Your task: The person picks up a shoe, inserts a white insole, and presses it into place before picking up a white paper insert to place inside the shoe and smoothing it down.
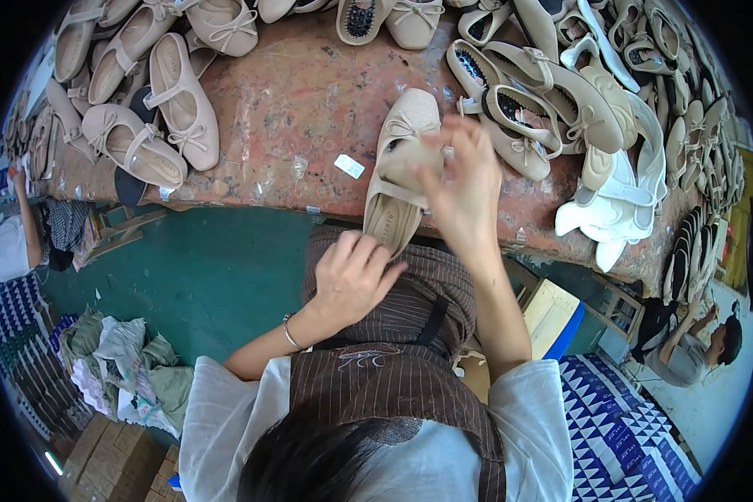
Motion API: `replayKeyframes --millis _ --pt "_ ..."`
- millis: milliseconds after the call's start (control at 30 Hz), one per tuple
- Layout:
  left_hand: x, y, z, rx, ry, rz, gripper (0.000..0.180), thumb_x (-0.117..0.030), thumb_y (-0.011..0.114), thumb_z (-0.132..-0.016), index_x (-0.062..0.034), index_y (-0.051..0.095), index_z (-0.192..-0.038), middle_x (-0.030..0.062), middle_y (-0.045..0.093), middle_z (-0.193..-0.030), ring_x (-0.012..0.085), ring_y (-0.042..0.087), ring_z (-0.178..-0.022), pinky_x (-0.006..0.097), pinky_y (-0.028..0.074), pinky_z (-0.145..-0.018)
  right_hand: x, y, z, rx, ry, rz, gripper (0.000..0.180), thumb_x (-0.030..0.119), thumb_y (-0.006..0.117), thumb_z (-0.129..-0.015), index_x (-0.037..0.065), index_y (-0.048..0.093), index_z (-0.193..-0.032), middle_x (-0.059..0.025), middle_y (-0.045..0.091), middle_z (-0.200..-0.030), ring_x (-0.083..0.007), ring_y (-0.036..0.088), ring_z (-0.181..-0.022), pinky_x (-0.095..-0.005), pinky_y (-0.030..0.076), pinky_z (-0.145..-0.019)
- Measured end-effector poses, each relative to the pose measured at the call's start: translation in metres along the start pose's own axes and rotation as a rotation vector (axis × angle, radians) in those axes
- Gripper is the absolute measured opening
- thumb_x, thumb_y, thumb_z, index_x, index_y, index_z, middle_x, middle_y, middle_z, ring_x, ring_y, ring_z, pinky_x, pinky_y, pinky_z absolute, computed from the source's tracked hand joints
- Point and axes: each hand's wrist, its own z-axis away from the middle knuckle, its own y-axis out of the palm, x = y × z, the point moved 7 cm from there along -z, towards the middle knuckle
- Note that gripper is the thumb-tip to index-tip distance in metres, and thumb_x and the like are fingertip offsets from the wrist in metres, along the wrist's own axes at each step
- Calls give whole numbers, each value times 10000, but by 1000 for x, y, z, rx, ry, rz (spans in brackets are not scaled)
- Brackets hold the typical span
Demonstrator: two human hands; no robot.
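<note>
A beige flat shoe [408,117] with a small bow and a strap lies at the table's near edge, its toe pointing away from me. My left hand [356,276] is closed on its heel end. Inside the heel part a beige insole [386,219] shows. Over the shoe's opening, my right hand [464,180] is smeared by motion, with its fingers bent. A blurred beige flap [412,170] lies beside those fingers; whether they grip it is unclear.
Finished-looking beige shoes [184,100] lie at the left, more shoes [552,92] at the right. White strips [615,201] and a small white label [349,166] rest on the worn red table [268,109]. Another person [686,347] sits at the far right.
</note>
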Motion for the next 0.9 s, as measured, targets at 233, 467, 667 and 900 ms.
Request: replayKeyframes --millis 233,467,667,900 --pt "9 55 -4 152 -30 277 551 -241 577 -851 -35 525 -1360 153 539 -1366 328 402 -1372 603 208 -1164 10 45 96 151 -89 317 390 15 601 -803 -89 527 -1171 -267 610 -1249 -393 564 -1237 -608 232 -1142" --pt "2 78 -3 217 111 -172 487 -198 585 -837 32 587 -1266 251 547 -1276 396 431 -1327 605 299 -1117 -23 76 16 161 -148 466 273 -20 503 -797 -49 582 -1057 -197 628 -953 -354 631 -968 -572 239 -1150" --pt "-2 78 -1 159 104 -63 508 -224 606 -838 1 588 -1293 225 568 -1265 383 442 -1321 625 319 -1095 -11 73 53 97 -208 623 637 15 513 -810 -146 370 -1409 -295 494 -1379 -391 466 -1331 -575 216 -1165" --pt "5 82 -2 242 61 -99 437 -194 602 -826 -5 644 -1218 196 600 -1229 358 488 -1281 619 314 -1108 -15 86 14 237 -117 645 413 60 524 -833 -177 534 -1171 -290 609 -1124 -350 607 -1113 -511 282 -1155"
